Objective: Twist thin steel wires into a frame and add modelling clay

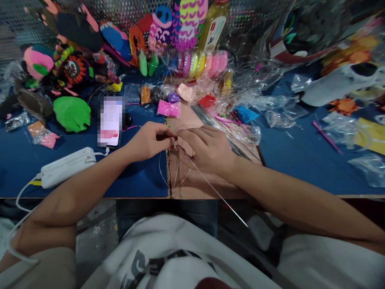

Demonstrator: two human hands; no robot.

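Note:
My left hand (153, 140) and my right hand (204, 146) meet over the table's middle, fingertips close together. Both are closed in a pinch on thin silvery wire (221, 196). A long straight end of it slants down to the right past the table edge. Below my fingers the wire bends into rounded loops that come together near the front edge. The exact twist at the fingertips is hidden by my fingers. Behind my right hand lies a bundle of straight wires (202, 114) on a tan board (198, 182).
Left of my hands lie a phone (110, 120), a white power bank (68, 166) with a cable, and a green clay piece (72, 114). Clay packets, coloured clay figures and a bottle (215, 26) line the back. Plastic wrappers (279, 116) and a purple stick (327, 137) lie right.

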